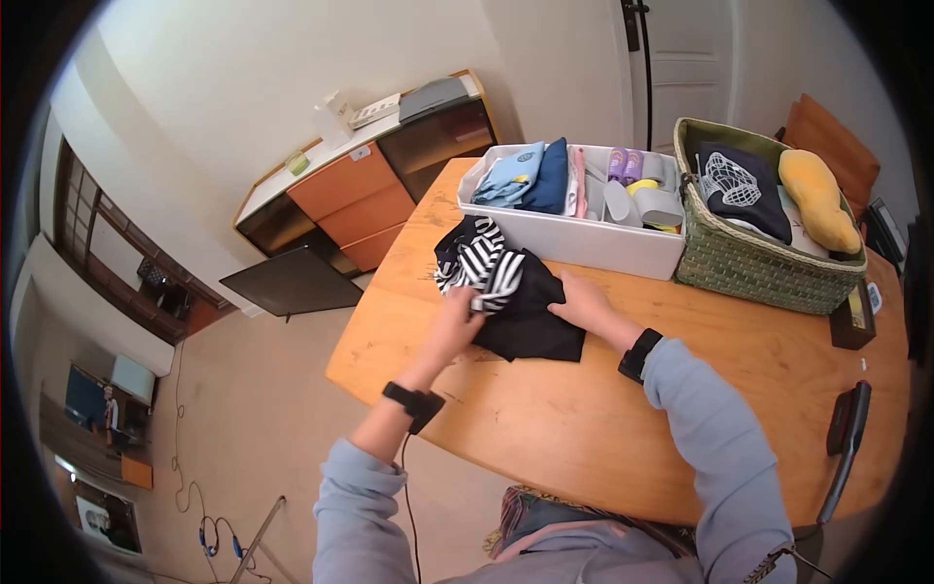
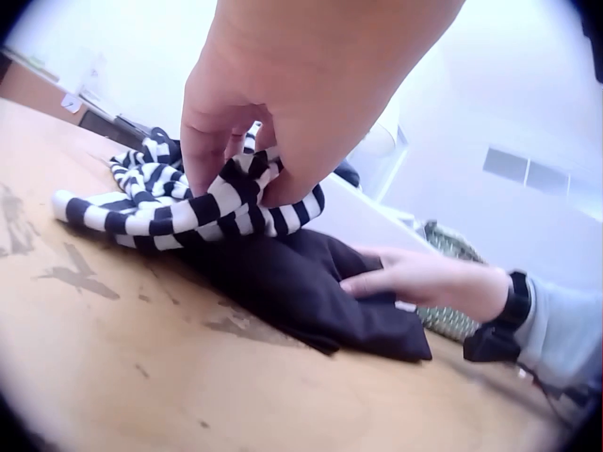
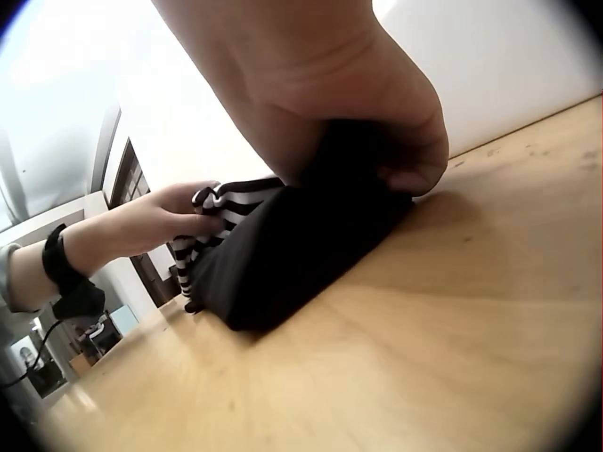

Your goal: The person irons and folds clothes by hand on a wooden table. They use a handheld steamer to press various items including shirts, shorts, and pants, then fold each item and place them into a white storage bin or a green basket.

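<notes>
On the wooden table lies a bunched garment with a black-and-white striped part and a plain black part. The left hand pinches the striped cloth between thumb and fingers at its near edge. At the far right side of the black cloth, the right hand grips its edge, with the thumb on top in the left wrist view. Some fingertips of the right hand are hidden by cloth in the right wrist view.
Behind the garment stands a white bin with folded clothes and rolled items. Right of it is a green woven basket holding dark cloth and a yellow plush. A black handled device lies at the table's right. A low cabinet stands beyond.
</notes>
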The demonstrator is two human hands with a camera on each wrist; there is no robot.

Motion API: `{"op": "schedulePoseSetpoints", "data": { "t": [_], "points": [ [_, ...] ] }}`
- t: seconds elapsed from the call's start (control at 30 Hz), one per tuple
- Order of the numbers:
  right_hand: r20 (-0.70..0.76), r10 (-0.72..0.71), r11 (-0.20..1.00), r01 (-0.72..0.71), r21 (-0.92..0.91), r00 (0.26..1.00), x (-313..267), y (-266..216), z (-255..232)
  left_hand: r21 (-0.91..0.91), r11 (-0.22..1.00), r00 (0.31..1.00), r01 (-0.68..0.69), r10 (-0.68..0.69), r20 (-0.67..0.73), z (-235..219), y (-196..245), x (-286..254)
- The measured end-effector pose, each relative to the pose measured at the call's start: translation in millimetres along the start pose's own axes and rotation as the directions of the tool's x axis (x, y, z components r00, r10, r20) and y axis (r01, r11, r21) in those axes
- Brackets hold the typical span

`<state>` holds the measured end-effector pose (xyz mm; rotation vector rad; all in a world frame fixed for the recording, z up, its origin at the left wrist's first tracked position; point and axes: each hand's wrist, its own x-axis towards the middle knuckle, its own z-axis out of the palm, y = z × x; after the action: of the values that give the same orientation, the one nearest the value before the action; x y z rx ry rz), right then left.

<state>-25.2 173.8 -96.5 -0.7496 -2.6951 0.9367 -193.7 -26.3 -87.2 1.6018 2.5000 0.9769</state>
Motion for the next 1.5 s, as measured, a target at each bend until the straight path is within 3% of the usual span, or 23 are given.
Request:
{"op": "schedulePoseSetpoints", "data": {
  "t": [0.03, 0.07, 0.13, 0.17, 0.2, 0.27, 0.37, 0.43, 0.6, 0.67, 0.7, 0.8, 0.87, 1.0, 1.07, 1.13, 1.2, 1.23, 1.27, 1.33, 1.4, 1.47, 1.5],
  "points": [
    [-0.006, -0.05, 0.999, 0.05, -0.016, 0.999, -6.6, 2.9, -1.3, -0.149, 0.986, 0.996, 0.079, -0.083, -0.02, -8.3, -8.2, -3.2],
    [-0.012, -0.099, 0.995, 0.099, -0.032, 0.995, -13.1, 6.3, -4.5, -0.228, 0.971, 0.981, 0.074, -0.112, -0.161, -7.2, -32.4, -5.5],
    [0.033, -0.084, 0.996, 0.085, -0.027, 0.996, -30.8, 15.9, -20.3, -0.53, 0.769, 0.902, 0.358, -0.432, -0.018, -36.1, -58.0, -15.4],
    [0.081, -0.085, 0.996, 0.086, -0.017, 0.993, -39.1, 22.8, -28.0, -0.574, 0.702, 0.831, 0.422, -0.552, -0.064, -58.1, -32.4, -27.6],
    [0.081, -0.077, 0.997, 0.079, -0.021, 0.994, -47.2, 35.3, -34.2, -0.575, 0.7, 0.797, 0.424, -0.589, -0.13, -57.7, -63.6, -35.1],
    [0.151, -0.11, 0.994, 0.107, 0.028, 0.982, -63.9, 65.3, -48.7, -0.678, 0.456, 0.698, 0.577, -0.706, 0.12, -77.2, -94.6, -60.7],
    [0.255, 0.004, 1.0, 0.003, -0.025, 0.967, -95.0, 76.7, -90.3, -0.748, 0.364, 0.697, 0.556, -0.693, 0.181, -78.6, -102.3, -84.1],
    [0.303, -0.005, 1.0, -0.001, 0.019, 0.953, -113.7, 94.7, -107.0, -0.817, 0.3, 0.75, 0.492, -0.623, 0.223, -80.3, -105.3, -90.0],
    [0.376, 0.135, 0.989, -0.104, -0.102, 0.917, -146.0, 107.0, -139.2, -0.865, 0.28, 0.774, 0.417, -0.608, 0.177, -94.6, -53.9, -64.5],
    [0.403, 0.234, 0.963, -0.155, -0.22, 0.885, -158.8, 97.7, -150.9, -0.798, 0.531, 0.905, 0.284, -0.423, 0.041, -98.2, -44.2, -47.6],
    [0.398, 0.241, 0.962, -0.164, -0.218, 0.885, -164.5, 98.4, -153.5, -0.816, 0.517, 0.919, 0.258, -0.393, 0.041, -103.9, -16.4, -34.9],
    [0.333, 0.384, 0.908, -0.285, -0.308, 0.861, -184.4, 103.1, -161.4, -0.684, 0.722, 0.965, 0.107, -0.24, -0.103, -117.3, 53.6, 2.9],
    [0.247, 0.461, 0.864, -0.366, -0.346, 0.852, -196.7, 106.7, -170.2, -0.651, 0.759, 0.977, 0.018, -0.152, -0.15, -122.0, 95.0, 18.5],
    [0.164, 0.563, 0.795, -0.478, -0.373, 0.81, -227.9, 127.3, -187.7, -0.523, 0.852, 0.999, -0.007, -0.013, -0.035, -106.4, 182.3, 13.1],
    [0.137, 0.623, 0.743, -0.528, -0.411, 0.77, -246.5, 132.7, -199.7, -0.49, 0.87, 0.968, -0.046, 0.159, 0.192, -67.8, 213.7, -1.3],
    [0.097, 0.631, 0.721, -0.536, -0.44, 0.77, -264.8, 136.8, -211.3, -0.717, 0.629, 0.754, 0.3, 0.304, 0.583, -29.4, 233.1, -22.7],
    [0.054, 0.636, 0.697, -0.543, -0.468, 0.77, -280.6, 135.0, -223.3, -0.605, 0.725, 0.661, 0.331, 0.28, 0.696, 1.7, 237.9, -29.9],
    [0.004, 0.613, 0.696, -0.537, -0.476, 0.79, -286.8, 128.1, -229.3, -0.591, 0.776, 0.727, 0.221, 0.273, 0.63, 15.0, 237.1, -31.2],
    [-0.042, 0.585, 0.696, -0.528, -0.487, 0.81, -292.7, 122.8, -235.1, -0.598, 0.77, 0.717, 0.222, 0.287, 0.635, 26.5, 234.0, -29.4],
    [-0.075, 0.581, 0.691, -0.54, -0.48, 0.81, -302.2, 119.9, -245.8, -0.237, 0.939, 0.816, -0.25, 0.336, 0.471, 43.7, 222.7, -23.8],
    [-0.103, 0.565, 0.698, -0.541, -0.469, 0.819, -308.6, 114.9, -255.0, -0.248, 0.927, 0.827, -0.281, 0.365, 0.427, 57.9, 214.6, -21.6],
    [-0.16, 0.499, 0.768, -0.521, -0.373, 0.851, -312.9, 106.6, -265.4, -0.211, 0.87, 0.768, -0.446, 0.493, 0.41, 69.8, 207.6, -19.4],
    [-0.158, 0.5, 0.769, -0.52, -0.37, 0.852, -313.7, 103.4, -269.8, -0.242, 0.893, 0.772, -0.379, 0.45, 0.45, 75.6, 206.7, -20.5]
  ]
}}
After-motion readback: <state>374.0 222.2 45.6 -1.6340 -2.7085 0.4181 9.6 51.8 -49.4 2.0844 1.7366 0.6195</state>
